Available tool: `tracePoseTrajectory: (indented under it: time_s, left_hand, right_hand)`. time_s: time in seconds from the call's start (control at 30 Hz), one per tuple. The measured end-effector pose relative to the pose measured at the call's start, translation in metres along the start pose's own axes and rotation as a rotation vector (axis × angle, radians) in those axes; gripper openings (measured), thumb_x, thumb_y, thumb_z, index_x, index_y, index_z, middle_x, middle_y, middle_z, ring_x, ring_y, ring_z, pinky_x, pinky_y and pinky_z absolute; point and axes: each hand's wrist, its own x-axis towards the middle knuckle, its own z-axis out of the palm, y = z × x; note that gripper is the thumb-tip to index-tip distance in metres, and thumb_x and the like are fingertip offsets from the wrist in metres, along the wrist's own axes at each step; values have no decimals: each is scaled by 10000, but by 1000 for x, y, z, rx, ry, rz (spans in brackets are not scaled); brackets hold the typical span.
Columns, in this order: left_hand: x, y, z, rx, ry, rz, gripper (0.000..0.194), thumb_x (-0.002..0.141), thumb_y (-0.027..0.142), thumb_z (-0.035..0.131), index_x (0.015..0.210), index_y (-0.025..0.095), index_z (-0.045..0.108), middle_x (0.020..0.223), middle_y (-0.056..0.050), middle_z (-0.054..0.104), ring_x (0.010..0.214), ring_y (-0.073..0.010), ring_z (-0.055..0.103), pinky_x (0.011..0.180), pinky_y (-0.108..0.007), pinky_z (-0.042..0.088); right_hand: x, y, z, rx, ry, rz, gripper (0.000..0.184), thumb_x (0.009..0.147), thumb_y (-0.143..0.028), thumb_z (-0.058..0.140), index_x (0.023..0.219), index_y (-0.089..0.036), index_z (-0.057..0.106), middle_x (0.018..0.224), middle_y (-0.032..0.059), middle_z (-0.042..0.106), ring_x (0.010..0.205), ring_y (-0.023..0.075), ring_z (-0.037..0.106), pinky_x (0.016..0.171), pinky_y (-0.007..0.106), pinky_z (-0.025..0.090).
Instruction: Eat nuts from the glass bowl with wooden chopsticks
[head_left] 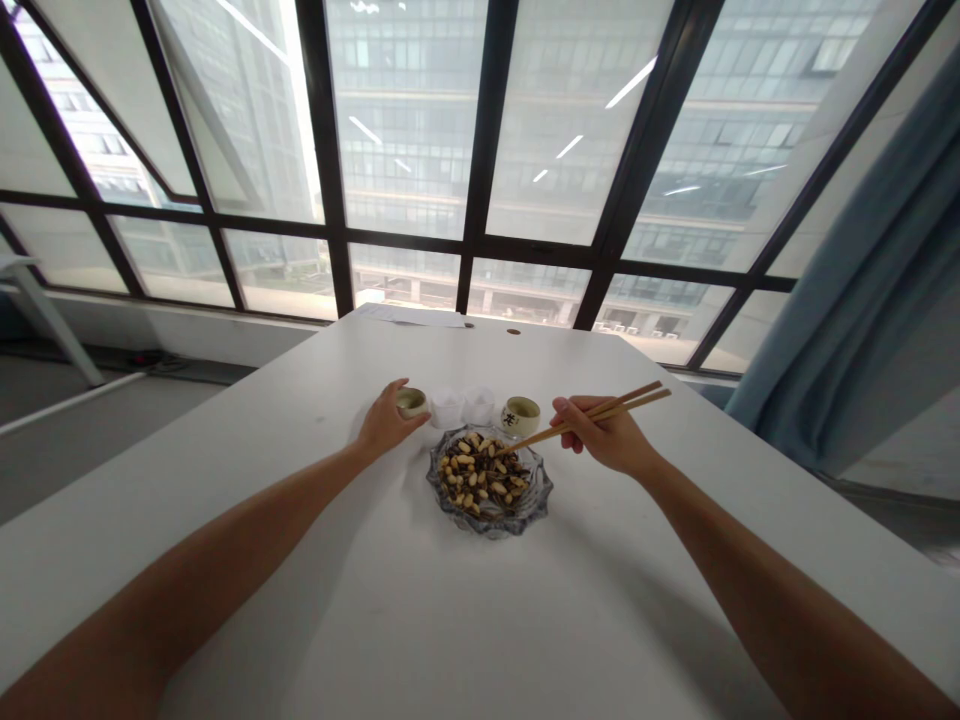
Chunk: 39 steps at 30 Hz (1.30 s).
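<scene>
My left hand [390,420] is curled round a small pale green teacup [411,404], thumb at its near side and fingers at its far side. A pair of wooden chopsticks [626,400] is gripped in my right hand [596,432]. Their tips reach into a scalloped glass dish [538,492], among peanuts in the shell [474,480] and dark seeds that look like sunflower seeds. Whether the tips pinch anything is too small to tell. Just behind the dish, a second teacup [521,416] with a black character on its side stands left of my right hand.
Two clear plastic cups [448,408] stand between the teacups. The white table [480,620] runs toward tall windows. At its far end lie sheets of paper [412,316] and a small brown disc [513,332]. A blue curtain [840,300] hangs on the right.
</scene>
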Motion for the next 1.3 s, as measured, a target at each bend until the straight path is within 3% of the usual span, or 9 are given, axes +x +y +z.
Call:
tracePoseTrajectory:
  time_s: [0.23, 0.43, 0.63, 1.07, 1.3]
  left_hand:
    - [-4, 6, -4, 37, -26, 250, 696, 717, 292, 783, 1334, 211, 470, 1279, -112, 575, 1208, -293, 556, 1058, -467, 479]
    - [-4, 9, -7, 86, -46, 338, 675, 737, 231, 751, 1344, 201, 456, 1286, -129, 552, 1215, -303, 522, 1067, -494, 466]
    - [-5, 18, -14, 140, -82, 458, 635, 752, 201, 735, 1333, 220, 478, 1281, -126, 552, 1236, -308, 496, 1062, -484, 481]
    - [-5, 19, -15, 178, -51, 432, 620, 745, 235, 749, 1313, 228, 499, 1259, -125, 570, 1200, -317, 523, 1044, -496, 488]
    - [-5, 19, -15, 196, -57, 414, 607, 749, 257, 739, 1312, 240, 515, 1258, -122, 566, 1198, -316, 518, 1034, -497, 477]
  right_hand:
    - [0, -3, -2, 45, 68, -64, 630, 783, -767, 614, 651, -158, 702, 470, 42, 623, 375, 122, 528, 361, 229, 416]
    - [3, -5, -2, 128, 211, -64, 628, 785, -770, 609, 619, -168, 674, 446, 39, 600, 345, 123, 500, 335, 245, 407]
    - [5, -1, -3, 150, 232, -47, 626, 774, -772, 622, 627, -166, 677, 449, 41, 607, 346, 124, 505, 331, 242, 408]
    - [4, 1, -2, 134, 196, -17, 642, 750, -791, 626, 617, -165, 681, 445, 44, 607, 345, 121, 501, 330, 238, 407]
    - [-1, -2, 1, -4, 43, -6, 679, 763, -815, 576, 647, -157, 694, 434, 41, 599, 351, 123, 506, 328, 225, 386]
